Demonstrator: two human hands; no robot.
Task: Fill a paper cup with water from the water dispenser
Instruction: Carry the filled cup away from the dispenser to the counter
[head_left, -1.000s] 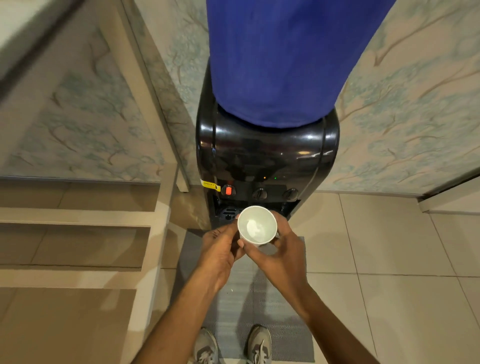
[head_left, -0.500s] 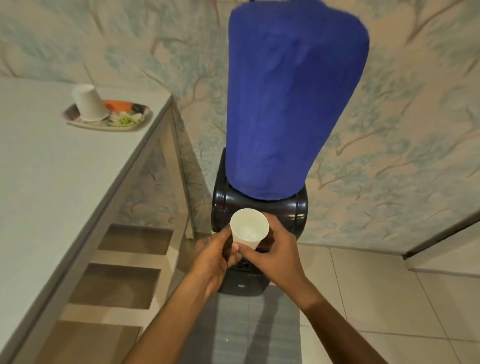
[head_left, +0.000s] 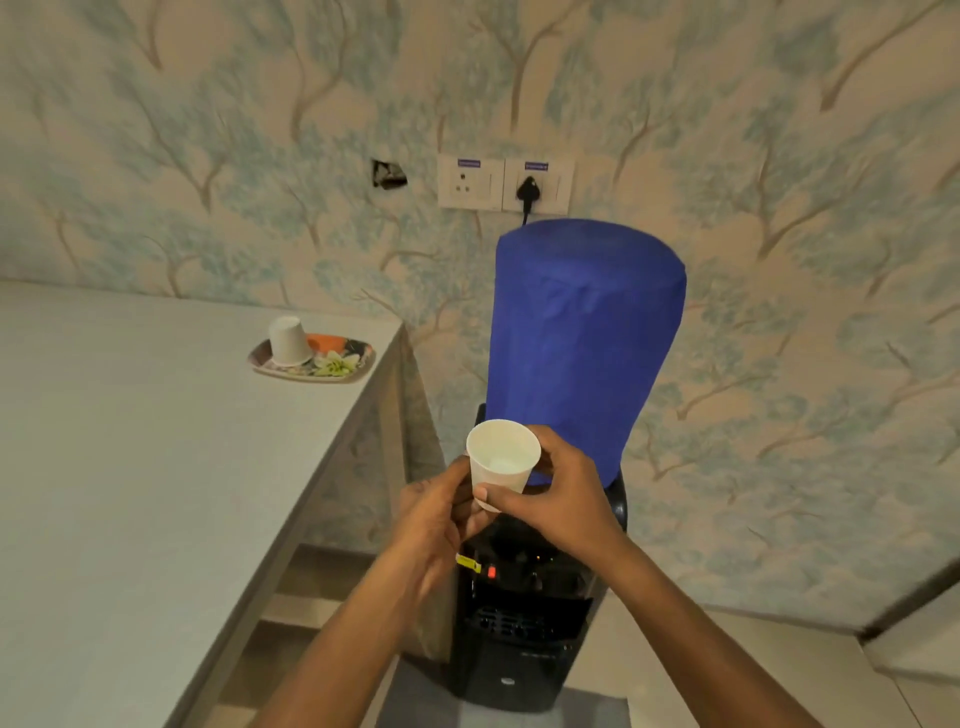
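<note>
A white paper cup (head_left: 503, 453) is held upright in front of the black water dispenser (head_left: 519, 639), well above its taps. Something pale lies at the cup's bottom; I cannot tell how much water it holds. My right hand (head_left: 558, 499) wraps the cup's right side and base. My left hand (head_left: 434, 512) touches the cup's lower left side with its fingertips. The dispenser's bottle wears a blue cloth cover (head_left: 584, 343). A red tap knob (head_left: 491, 572) shows below my hands.
A pale counter (head_left: 130, 467) runs along the left with open shelves below. On its far corner a flowered tray (head_left: 358, 371) carries an upturned paper cup (head_left: 287, 341). Wall sockets (head_left: 506, 183) with a black plug sit above the bottle. Tiled floor lies to the right.
The view has tilted up from the floor to the wall and counter. Both hands have carried the cup up and away from the taps, holding it as before.
</note>
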